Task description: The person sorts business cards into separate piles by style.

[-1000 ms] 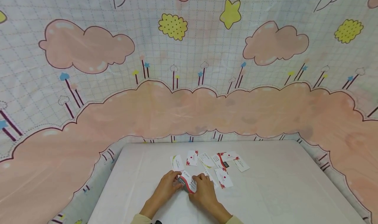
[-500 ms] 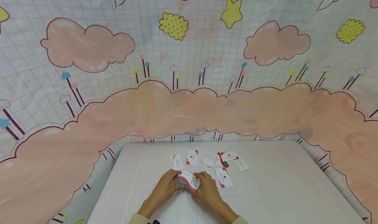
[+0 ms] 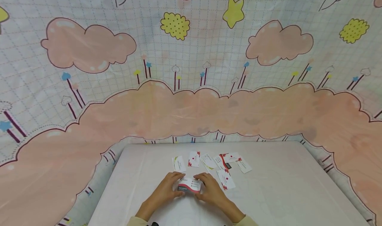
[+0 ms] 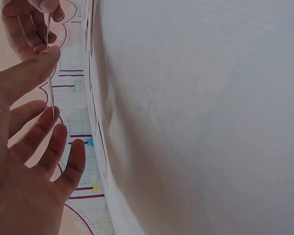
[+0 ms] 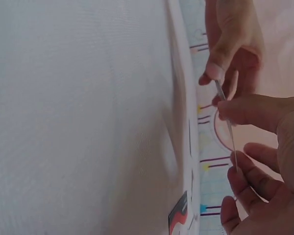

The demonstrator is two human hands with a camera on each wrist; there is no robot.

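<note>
Between both hands is a white business card (image 3: 190,185) with a red wave and a dark lower band, its printed face toward the head camera. My left hand (image 3: 166,189) pinches its left end between thumb and fingers. The opposite end is held in my right hand (image 3: 213,190) the same way. Seen edge-on in the left wrist view, the card (image 4: 51,90) is a thin line; whether it is one card or several together, I cannot tell. Beyond the hands lie a green-edged card (image 3: 179,164) and a card with red flowers (image 3: 225,179).
More business cards lie scattered on the white table (image 3: 280,186): a red-flowered one (image 3: 194,159), a green-curved one (image 3: 208,162), and an overlapping group (image 3: 231,157) to the right. Behind the table's far edge hangs a cloud-patterned cloth (image 3: 191,113).
The held card has turned from a slant to nearly level, its right end raised toward square. My hands have shifted slightly apart, uncovering more of its face.
</note>
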